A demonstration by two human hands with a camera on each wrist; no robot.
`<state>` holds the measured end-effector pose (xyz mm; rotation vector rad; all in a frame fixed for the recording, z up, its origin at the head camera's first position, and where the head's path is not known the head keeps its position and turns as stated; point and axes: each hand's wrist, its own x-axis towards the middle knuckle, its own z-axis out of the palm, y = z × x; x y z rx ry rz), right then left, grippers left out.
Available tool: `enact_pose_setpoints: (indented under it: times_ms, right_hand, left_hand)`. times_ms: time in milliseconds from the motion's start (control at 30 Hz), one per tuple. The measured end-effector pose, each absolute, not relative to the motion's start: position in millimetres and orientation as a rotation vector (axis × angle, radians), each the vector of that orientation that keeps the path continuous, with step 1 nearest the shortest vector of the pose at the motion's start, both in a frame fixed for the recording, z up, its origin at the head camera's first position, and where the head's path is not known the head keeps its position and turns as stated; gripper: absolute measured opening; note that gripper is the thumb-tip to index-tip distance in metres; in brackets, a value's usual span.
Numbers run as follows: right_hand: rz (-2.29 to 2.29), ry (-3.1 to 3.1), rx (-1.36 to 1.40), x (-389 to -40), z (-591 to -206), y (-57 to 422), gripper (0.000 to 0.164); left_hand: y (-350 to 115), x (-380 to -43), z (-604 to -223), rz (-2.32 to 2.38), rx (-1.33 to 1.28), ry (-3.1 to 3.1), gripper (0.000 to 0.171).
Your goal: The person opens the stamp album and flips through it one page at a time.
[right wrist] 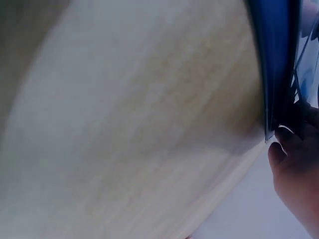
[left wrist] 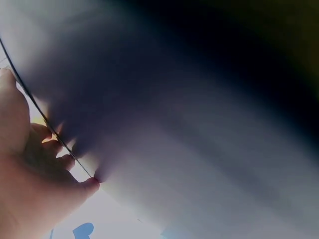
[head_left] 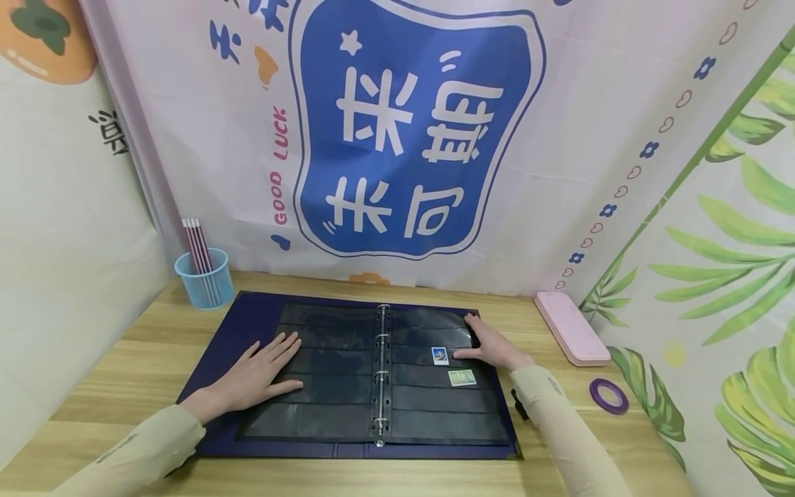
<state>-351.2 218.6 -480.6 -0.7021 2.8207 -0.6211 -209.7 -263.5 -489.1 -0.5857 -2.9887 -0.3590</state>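
A dark blue ring-bound stamp album [head_left: 226,331] lies open on the wooden table, with black pocket pages either side of its metal rings [head_left: 381,376]. My left hand [head_left: 257,376] rests on the left page [head_left: 332,359], fingers extended and thumb spread. At the outer edge of the right page [head_left: 447,417] is my right hand [head_left: 493,345], its thumb pointing inward over the page and its fingers along the upper edge. Close to that thumb sits a blue stamp [head_left: 439,356]; a pale green stamp [head_left: 462,378] sits just below. Both wrist views are blurred.
Beyond the album's far left corner stands a light blue cup [head_left: 208,286] of striped pencils [head_left: 197,245]. On the right are a pink case [head_left: 571,328] and a purple tape roll [head_left: 609,396]. A small black object [head_left: 519,404] lies beside the right forearm. Printed cloths [head_left: 559,172] hang behind.
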Motion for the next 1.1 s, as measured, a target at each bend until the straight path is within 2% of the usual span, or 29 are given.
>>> enact_pose_setpoints:
  times_ms: [500, 633, 800, 1100]
  right_hand:
    - [-0.704, 2.896, -0.642, -344.3, -471.1, 215.7, 0.102]
    - [-0.727, 2.914, -0.684, -341.4, -465.3, 214.5, 0.098]
    - [-0.839, 2.922, -0.634, -333.7, -457.4, 217.0, 0.082]
    - [-1.165, 2.653, -0.188, -323.7, -429.5, 227.6, 0.034]
  left_hand:
    - [-264.5, -209.7, -487.5, -0.375, -0.593, -2.993, 0.087]
    - [-264.8, -208.9, -487.4, -0.387, -0.593, -2.999, 0.087]
    - [-265.6, -209.2, -487.4, -0.368, -0.593, -3.003, 0.088]
    - [-266.1, -209.2, -482.3, -0.412, -0.594, -3.01, 0.088]
